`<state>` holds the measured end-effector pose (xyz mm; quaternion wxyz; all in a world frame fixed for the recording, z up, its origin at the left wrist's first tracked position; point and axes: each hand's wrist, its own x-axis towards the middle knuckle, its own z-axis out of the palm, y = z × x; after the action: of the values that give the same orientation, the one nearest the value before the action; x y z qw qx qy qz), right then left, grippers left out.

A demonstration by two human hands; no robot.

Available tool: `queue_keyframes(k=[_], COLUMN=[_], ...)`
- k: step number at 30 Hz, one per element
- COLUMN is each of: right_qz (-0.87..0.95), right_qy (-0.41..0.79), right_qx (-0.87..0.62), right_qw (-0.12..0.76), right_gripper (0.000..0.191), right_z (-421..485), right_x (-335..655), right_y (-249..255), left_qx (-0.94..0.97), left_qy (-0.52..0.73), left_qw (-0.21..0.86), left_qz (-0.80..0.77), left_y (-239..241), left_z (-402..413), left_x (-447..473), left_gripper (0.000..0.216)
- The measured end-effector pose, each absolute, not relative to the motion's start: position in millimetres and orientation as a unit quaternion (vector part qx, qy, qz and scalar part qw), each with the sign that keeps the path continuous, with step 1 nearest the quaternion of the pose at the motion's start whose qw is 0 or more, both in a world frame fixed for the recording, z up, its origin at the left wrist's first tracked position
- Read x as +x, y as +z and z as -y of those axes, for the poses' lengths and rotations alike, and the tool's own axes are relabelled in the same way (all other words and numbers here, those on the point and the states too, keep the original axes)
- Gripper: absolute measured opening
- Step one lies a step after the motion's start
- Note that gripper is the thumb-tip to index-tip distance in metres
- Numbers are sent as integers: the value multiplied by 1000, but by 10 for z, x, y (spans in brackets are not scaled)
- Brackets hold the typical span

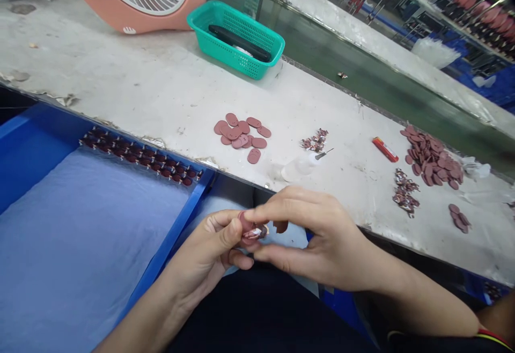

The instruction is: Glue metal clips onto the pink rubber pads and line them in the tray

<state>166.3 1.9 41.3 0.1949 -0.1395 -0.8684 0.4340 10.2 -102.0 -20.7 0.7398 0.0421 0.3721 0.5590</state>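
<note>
Above my lap, my left hand (215, 240) pinches a dark red oval piece (245, 222) between thumb and fingers. Against it sits a small brown-and-white part (256, 233), partly covered by fingertips. My right hand (322, 232) reaches in from the other side, its index fingertip on the top of the oval piece and its thumb at the lower edge. On the bench beyond lie a loose group of similar oval pieces (234, 132) and a small heap of brown-and-white parts (316, 140). Near these lies a clear bottle (300, 167) with a needle tip.
A blue bin (189, 211) at left holds rows of finished-looking dark red pieces (140, 154) along its edge. On the bench (132, 74) stand a pink fan (169, 12) and a green basket (257, 71). A red lighter (385, 149) lies near a larger oval pile (434, 157).
</note>
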Motion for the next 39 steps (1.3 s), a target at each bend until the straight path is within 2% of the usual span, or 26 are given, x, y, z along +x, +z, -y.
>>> queue_keyframes(k=[2, 3, 5, 8, 14, 17, 20, 23, 25, 28, 34, 39], right_qz=[863, 859, 851, 842, 827, 822, 829, 845, 858, 873, 885, 885], right_qy=[427, 422, 418, 431, 463, 458, 381, 267, 207, 169, 185, 197], right_qx=[-148, -153, -167, -195, -200, -200, -203, -200, -180, -146, -132, -125], right_qw=[227, 247, 270, 258, 248, 274, 354, 417, 433, 434, 406, 404], right_gripper=[52, 54, 40, 21, 12, 12, 15, 19, 24, 26, 17, 14], right_z=[-17, -15, -4, 25, 63, 84, 150, 255, 325, 403, 406, 267], right_x=[1663, 1661, 1650, 1613, 1538, 1501, 1431, 1310, 1207, 1036, 782, 946], right_y=[394, 380, 344, 278, 194, 145, 14, -220, -403, -642, -835, -940], left_qx=[16, 0, -23, -28, 17, 37, 47, 47, 58, 66, 0, -34], left_qy=[558, 557, 558, 567, 577, 571, 622, 715, 734, 726, 697, 678], left_qw=[747, 749, 751, 754, 761, 752, 654, 439, 358, 335, 333, 331], left_qz=[-362, -359, -353, -331, -296, -327, -428, -542, -574, -597, -635, -655], left_y=[-262, -289, -337, -383, -418, -438, -472, -516, -545, -587, -704, -792], left_z=[1020, 1021, 1025, 1038, 1060, 1073, 1141, 1256, 1323, 1367, 1365, 1390], left_x=[77, 64, 42, 25, 5, -18, -31, -16, -4, -18, -214, -398], left_gripper=[26, 28, 31, 27, 22, 39, 55, 36, 30, 29, 30, 35])
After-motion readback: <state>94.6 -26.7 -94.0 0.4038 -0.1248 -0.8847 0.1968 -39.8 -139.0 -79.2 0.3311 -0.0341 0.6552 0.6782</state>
